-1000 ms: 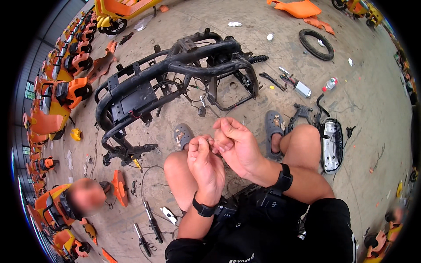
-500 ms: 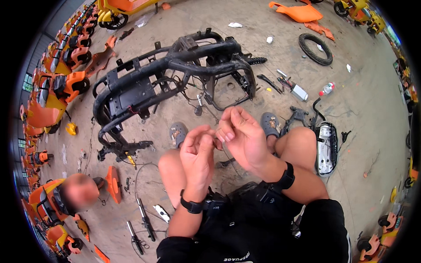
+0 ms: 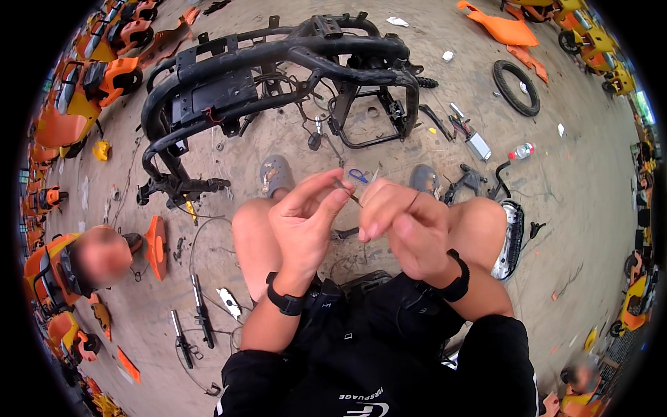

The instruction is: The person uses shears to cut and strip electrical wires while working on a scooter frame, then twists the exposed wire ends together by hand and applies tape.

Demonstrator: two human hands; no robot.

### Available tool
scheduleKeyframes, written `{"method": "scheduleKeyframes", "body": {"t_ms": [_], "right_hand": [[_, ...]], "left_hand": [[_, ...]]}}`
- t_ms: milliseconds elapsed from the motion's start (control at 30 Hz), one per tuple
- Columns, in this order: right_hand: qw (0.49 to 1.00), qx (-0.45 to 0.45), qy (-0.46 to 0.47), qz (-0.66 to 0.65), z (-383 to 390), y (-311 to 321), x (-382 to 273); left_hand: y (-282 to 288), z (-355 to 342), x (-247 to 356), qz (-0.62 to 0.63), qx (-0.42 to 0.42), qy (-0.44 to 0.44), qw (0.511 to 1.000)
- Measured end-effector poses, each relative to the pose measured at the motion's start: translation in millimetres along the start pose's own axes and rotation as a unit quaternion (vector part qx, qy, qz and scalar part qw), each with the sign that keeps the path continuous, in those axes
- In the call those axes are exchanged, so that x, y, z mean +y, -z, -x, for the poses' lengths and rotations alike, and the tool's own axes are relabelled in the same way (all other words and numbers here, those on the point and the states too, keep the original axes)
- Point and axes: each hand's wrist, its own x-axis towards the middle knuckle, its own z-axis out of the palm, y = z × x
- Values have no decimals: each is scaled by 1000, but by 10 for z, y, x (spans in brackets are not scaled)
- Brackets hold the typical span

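Note:
My left hand (image 3: 302, 221) pinches a thin dark strip (image 3: 353, 197) between thumb and forefinger; whether it is a wire cannot be told. My right hand (image 3: 410, 226) is curled close by, its fingers meeting the strip's lower end, and what lies inside them is hidden. Just beyond the fingertips shows a small blue loop (image 3: 358, 175). A pale pointed piece stands beside it, and I cannot tell if it belongs to the loop or is held. Both hands hover above my knees, in front of a black vehicle frame (image 3: 236, 55) on the floor.
Right of the frame lie a silver box with wires (image 3: 478, 146), a bottle (image 3: 521, 151), a tyre (image 3: 516, 88) and orange panels (image 3: 500, 28). Fork tubes (image 3: 201, 313) lie at left. Yellow-orange scooters (image 3: 76, 115) line the sides; people are at the left and lower right.
My view has shifted, so the frame appears higher. My hands have moved slightly apart, the right one has turned knuckles-up, and the dark strip and blue loop have come into sight.

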Motion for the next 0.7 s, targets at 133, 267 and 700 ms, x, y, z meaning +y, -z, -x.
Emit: {"method": "scheduleKeyframes", "body": {"t_ms": [133, 267, 700], "right_hand": [[994, 46, 42, 93, 34, -64, -108], [967, 158, -31, 198, -57, -26, -49], [948, 74, -282, 124, -154, 29, 12]], "left_hand": [[40, -8, 24, -9, -10, -27, 1000], [88, -12, 22, -29, -28, -48, 998], [115, 33, 52, -175, -27, -149, 973]]}}
